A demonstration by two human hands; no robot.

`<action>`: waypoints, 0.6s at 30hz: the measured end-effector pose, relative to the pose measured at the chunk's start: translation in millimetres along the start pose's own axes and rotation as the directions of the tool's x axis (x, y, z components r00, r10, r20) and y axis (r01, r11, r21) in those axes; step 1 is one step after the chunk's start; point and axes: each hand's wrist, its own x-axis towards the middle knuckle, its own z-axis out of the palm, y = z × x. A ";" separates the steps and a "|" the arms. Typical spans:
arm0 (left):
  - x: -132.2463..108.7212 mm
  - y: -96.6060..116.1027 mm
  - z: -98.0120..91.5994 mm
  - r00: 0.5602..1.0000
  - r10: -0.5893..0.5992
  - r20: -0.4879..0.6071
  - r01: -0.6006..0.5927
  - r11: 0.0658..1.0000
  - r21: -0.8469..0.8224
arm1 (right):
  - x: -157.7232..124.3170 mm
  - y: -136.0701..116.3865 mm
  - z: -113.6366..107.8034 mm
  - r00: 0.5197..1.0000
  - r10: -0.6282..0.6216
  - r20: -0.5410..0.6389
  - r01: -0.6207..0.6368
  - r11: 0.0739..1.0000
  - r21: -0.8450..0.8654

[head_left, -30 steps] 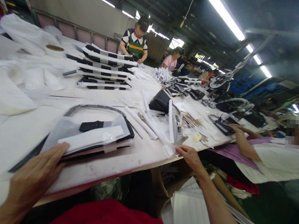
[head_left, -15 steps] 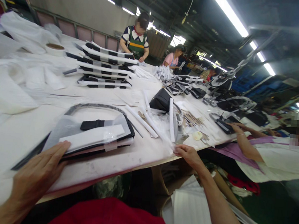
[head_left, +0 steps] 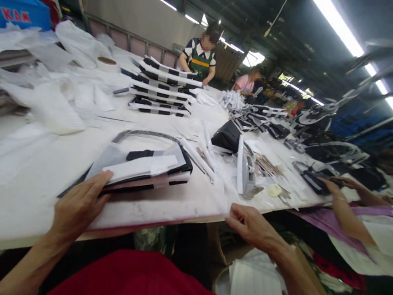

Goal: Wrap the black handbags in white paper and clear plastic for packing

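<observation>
A black handbag lies on the white table before me, its wrapped handle arching away at the back. Folded white padding lies across its upper face, with clear tape over the padding's right end. My left hand grips the bag's near left edge, fingers on top and thumb along the side. At the table's front edge, my right hand is closed with fingers curled. Whatever sits in that pinch is too small to make out. Thin white wrapping strips lie just beyond it.
A stack of wrapped black bags stands at the back. Crumpled white sheeting covers the left side. A black box-shaped item and white tubes sit right of centre. A co-worker's hands work at the right.
The view has swung left, bringing a blue box into sight. My right hand has drawn in from the white strips to the table's front edge. My left hand stays on the handbag.
</observation>
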 end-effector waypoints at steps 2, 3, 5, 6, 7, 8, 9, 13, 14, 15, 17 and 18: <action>-2.5 -0.6 1.0 0.999 -0.044 0.018 0.044 0.999 -0.026 | 0.7 -34.5 11.6 0.979 -0.064 0.192 0.041 0.992 0.121; -3.5 -0.6 1.0 0.998 -0.064 0.029 0.066 0.997 -0.046 | 2.8 -50.5 21.0 0.950 -0.110 0.292 0.049 0.977 0.210; -4.9 0.2 0.2 0.993 -0.111 0.049 0.115 0.989 -0.096 | 11.5 -78.0 47.1 0.857 -0.223 0.464 0.014 0.911 0.413; -5.2 0.8 -0.5 0.989 -0.136 0.052 0.142 0.983 -0.120 | 18.2 -89.2 63.4 0.806 -0.282 0.520 -0.026 0.861 0.508; -5.4 1.4 -1.1 0.985 -0.166 0.058 0.172 0.974 -0.144 | 26.5 -98.8 81.1 0.762 -0.332 0.556 -0.077 0.807 0.586; -5.4 1.9 -1.6 0.980 -0.191 0.060 0.198 0.966 -0.167 | 36.1 -107.4 99.6 0.729 -0.367 0.578 -0.132 0.753 0.644; -5.3 2.3 -2.0 0.975 -0.215 0.062 0.223 0.957 -0.186 | 46.7 -115.3 117.8 0.707 -0.384 0.594 -0.187 0.709 0.680; -5.9 2.6 -2.5 0.951 -0.302 0.064 0.308 0.917 -0.253 | 95.7 -147.5 173.3 0.659 -0.404 0.634 -0.414 0.510 0.754; -6.2 2.4 -2.7 0.945 -0.320 0.060 0.324 0.906 -0.271 | 109.3 -155.9 180.7 0.653 -0.400 0.643 -0.478 0.441 0.760; -6.6 2.1 -3.1 0.940 -0.337 0.056 0.339 0.896 -0.287 | 123.5 -164.0 185.4 0.654 -0.388 0.649 -0.538 0.365 0.760; -7.0 1.1 -4.1 0.926 -0.375 0.044 0.370 0.877 -0.307 | 153.7 -178.1 188.0 0.695 -0.336 0.635 -0.600 0.216 0.771; -7.0 0.6 -4.6 0.917 -0.396 0.038 0.387 0.867 -0.313 | 169.5 -183.3 186.7 0.740 -0.295 0.605 -0.588 0.154 0.794</action>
